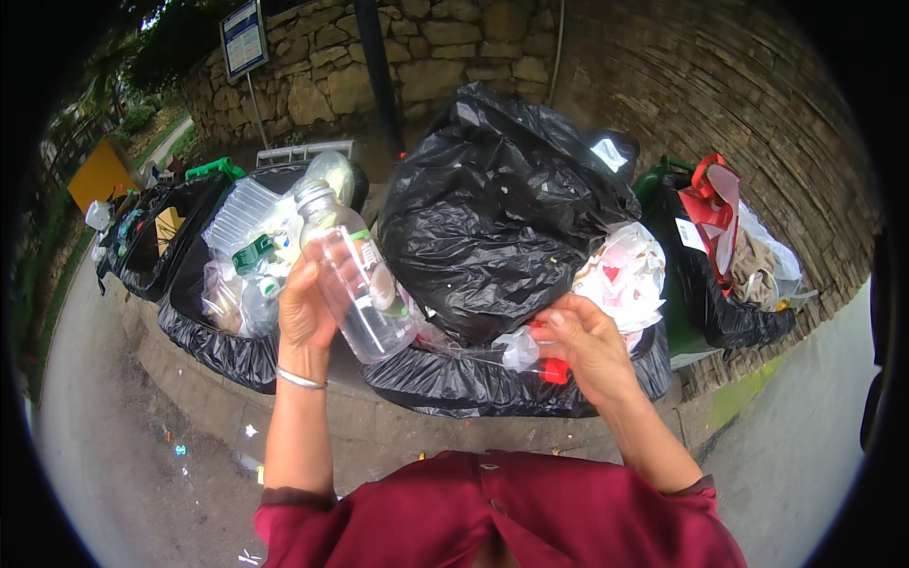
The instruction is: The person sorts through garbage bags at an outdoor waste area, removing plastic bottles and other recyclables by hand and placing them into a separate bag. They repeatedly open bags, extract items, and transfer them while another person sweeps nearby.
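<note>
My left hand (309, 305) is closed around a clear plastic bottle (358, 298), which tilts with its uncapped neck up and to the left. My right hand (586, 348) is at the front of the middle bin, its fingertips by a piece of white thin plastic (517, 349) and a red bottle cap (554, 370); whether it grips either is unclear. Behind both hands a large, full black garbage bag (497, 213) rests on the middle bin, whose rim is covered by a black liner (461, 387). Crumpled white and red plastic (628, 273) lies right of the bag.
At the left, a lined bin (220, 355) holds plastic containers (241, 213) and film; another lined bin (153, 273) stands beyond it. A green bin (664, 284) with red ribbon (710, 220) and cloth stands right. Behind are a stone wall (454, 53), a dark pole (380, 78) and a sign (243, 41).
</note>
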Available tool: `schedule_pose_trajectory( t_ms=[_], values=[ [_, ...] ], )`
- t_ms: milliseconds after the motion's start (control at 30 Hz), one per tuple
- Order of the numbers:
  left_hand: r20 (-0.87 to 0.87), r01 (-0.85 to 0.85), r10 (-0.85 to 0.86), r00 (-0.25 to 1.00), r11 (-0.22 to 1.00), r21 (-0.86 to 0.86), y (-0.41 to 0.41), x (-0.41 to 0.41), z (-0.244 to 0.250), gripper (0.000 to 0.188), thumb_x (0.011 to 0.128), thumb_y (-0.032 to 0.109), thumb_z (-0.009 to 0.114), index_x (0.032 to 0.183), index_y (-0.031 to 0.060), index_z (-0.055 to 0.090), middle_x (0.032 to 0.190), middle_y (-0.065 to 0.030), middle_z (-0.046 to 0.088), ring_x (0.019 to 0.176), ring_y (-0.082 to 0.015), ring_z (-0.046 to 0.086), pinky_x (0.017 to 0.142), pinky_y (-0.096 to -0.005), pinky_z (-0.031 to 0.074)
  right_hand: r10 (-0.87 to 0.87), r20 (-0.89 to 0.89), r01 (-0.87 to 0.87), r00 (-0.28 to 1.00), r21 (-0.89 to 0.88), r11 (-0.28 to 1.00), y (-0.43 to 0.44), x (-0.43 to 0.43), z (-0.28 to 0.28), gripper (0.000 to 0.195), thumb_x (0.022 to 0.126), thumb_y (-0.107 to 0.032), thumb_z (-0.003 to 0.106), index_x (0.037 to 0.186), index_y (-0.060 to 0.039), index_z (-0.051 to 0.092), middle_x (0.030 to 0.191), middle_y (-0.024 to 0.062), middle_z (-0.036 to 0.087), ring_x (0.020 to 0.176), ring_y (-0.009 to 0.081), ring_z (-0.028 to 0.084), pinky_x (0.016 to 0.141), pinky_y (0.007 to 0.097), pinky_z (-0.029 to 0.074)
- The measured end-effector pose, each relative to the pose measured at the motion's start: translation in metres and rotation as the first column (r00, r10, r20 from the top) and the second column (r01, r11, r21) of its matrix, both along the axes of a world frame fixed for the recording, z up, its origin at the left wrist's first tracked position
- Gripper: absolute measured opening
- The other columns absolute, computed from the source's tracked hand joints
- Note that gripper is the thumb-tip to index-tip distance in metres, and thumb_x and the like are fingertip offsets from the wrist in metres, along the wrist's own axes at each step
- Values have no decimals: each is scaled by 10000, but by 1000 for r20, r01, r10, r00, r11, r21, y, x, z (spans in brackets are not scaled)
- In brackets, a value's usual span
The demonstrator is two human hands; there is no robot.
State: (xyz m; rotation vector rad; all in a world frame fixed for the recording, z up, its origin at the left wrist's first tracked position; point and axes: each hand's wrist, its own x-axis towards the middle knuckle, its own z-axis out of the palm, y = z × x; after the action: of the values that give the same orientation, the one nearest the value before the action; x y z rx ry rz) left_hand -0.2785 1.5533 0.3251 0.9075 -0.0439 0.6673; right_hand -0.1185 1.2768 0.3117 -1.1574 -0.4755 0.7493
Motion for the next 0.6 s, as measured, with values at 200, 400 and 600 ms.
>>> schedule_pose_trajectory(
  t_ms=[200, 400, 600],
  values=[
    [-238, -137, 192, 952, 964, 228, -9, 21, 23, 450, 759, 214, 641, 1121, 4, 475, 943, -127, 604, 833, -234, 622, 756, -343, 499, -90, 7, 90, 996, -66, 994, 27, 1, -4, 164, 854, -179, 616, 881, -40, 536, 846, 73, 592, 744, 157, 608, 607, 308, 515],
    [-284, 14, 43, 958, 981, 193, -5, 38, 45, 329, 797, 240, 574, 997, -19, 536, 795, -95, 617, 695, -187, 614, 618, -309, 508, -125, -10, 124, 992, -63, 990, 31, 5, -16, 127, 857, -159, 606, 853, -40, 562, 801, 45, 599, 704, 139, 608, 600, 280, 502],
    [-447, 68, 120, 887, 922, 382, 14, 59, 50, 315, 780, 211, 592, 980, -25, 533, 760, -76, 590, 642, -148, 579, 580, -279, 491, -159, -14, 159, 987, -47, 986, 29, 0, -13, 128, 859, -164, 600, 832, -41, 582, 746, 33, 604, 649, 94, 572, 544, 217, 429]
  ],
)
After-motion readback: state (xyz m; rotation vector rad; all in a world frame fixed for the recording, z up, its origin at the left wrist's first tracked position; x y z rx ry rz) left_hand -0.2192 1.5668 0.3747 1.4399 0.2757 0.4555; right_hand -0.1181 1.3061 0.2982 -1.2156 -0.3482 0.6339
